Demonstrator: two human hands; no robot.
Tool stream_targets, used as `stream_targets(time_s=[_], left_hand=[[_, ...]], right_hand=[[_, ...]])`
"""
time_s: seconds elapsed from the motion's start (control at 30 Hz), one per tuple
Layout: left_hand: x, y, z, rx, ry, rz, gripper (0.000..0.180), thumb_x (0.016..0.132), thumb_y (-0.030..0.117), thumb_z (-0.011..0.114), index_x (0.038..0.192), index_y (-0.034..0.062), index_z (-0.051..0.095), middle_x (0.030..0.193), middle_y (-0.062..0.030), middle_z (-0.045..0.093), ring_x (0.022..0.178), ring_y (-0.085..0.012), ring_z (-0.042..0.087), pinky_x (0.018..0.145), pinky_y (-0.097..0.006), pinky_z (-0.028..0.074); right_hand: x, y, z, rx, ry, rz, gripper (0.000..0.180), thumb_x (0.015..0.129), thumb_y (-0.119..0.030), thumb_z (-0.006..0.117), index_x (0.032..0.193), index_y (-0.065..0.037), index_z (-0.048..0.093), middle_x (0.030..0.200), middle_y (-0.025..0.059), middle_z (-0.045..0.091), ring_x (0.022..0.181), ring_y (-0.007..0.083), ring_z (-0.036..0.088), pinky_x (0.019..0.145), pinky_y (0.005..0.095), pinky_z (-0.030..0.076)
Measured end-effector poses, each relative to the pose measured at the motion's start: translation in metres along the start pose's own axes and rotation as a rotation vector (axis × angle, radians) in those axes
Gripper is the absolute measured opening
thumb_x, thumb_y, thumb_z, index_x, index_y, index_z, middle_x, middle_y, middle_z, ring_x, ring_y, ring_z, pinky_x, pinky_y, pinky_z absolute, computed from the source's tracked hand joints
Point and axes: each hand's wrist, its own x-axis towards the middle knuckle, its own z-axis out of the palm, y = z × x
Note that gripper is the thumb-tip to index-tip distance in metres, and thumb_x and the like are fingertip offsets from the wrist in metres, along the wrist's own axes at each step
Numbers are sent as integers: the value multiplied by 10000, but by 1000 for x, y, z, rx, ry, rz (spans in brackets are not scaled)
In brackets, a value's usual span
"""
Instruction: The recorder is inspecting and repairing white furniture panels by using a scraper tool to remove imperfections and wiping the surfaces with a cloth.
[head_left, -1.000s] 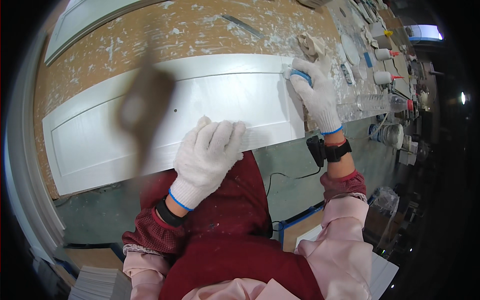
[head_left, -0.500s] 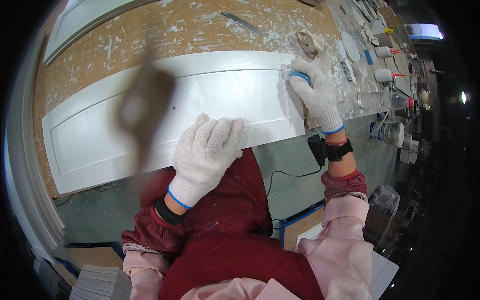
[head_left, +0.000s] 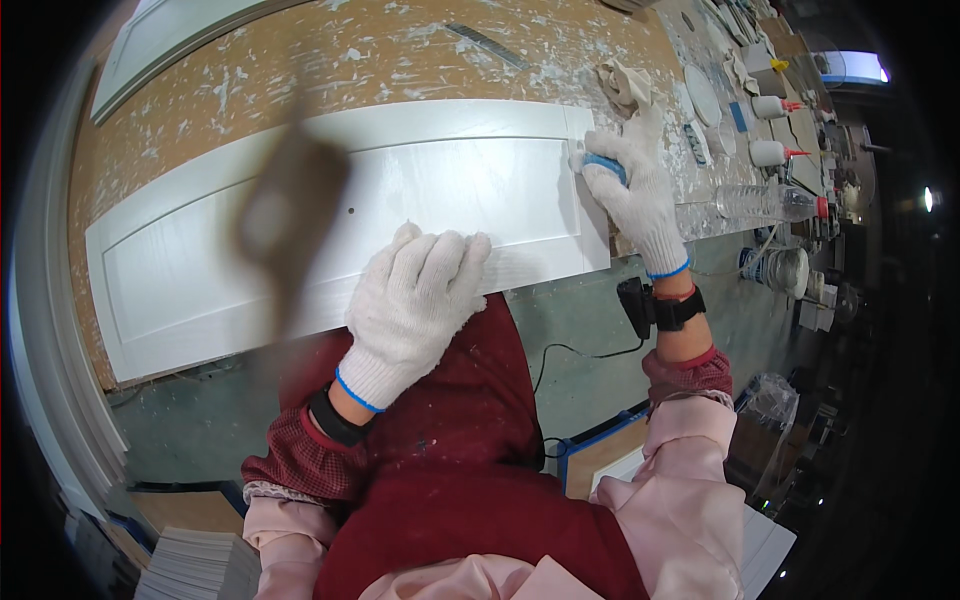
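A long white door panel (head_left: 330, 230) with a recessed middle and a small dark hole lies on the worn bench. My left hand (head_left: 415, 290), in a white knitted glove, rests over the panel's near edge, its fingers extended on the surface. At the right end of the panel, my gloved right hand (head_left: 640, 195) is closed round a small blue sanding pad (head_left: 606, 167). That pad is mostly covered by the fingers and sits against the panel's end border. What its underside looks like is hidden.
A crumpled cloth (head_left: 624, 88) lies beyond my right hand. Glue bottles (head_left: 768, 153) with red tips and a clear plastic bottle (head_left: 760, 202) stand at right. A metal strip (head_left: 487, 46) lies at the back. Another white panel (head_left: 160, 50) is far left. A blurred dark object (head_left: 290, 205) hangs close to the camera.
My right hand has slid a little toward me along the panel's right end with the blue sanding pad. The left hand stays at nearly the same place on the panel.
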Motion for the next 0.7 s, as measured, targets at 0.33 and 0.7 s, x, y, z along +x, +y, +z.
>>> stream_targets(time_s=[0.33,0.7], left_hand=[[-1,-1,1,17,-34,9,732,504,266,847,1195,134,643,1119,-15,540,1039,-220,553,964,-406,496],[-2,0,3,26,-26,-6,739,500,260,856,1197,145,642,1113,-6,540,1040,-208,555,971,-402,495]], right_hand=[[-12,-6,-3,72,-31,53,373,820,-236,639,1136,-39,670,1019,175,694,943,275,677,854,340,519],[-24,-5,-4,87,-49,68,374,819,-209,649,1151,-37,663,1051,182,692,952,280,683,853,344,525]])
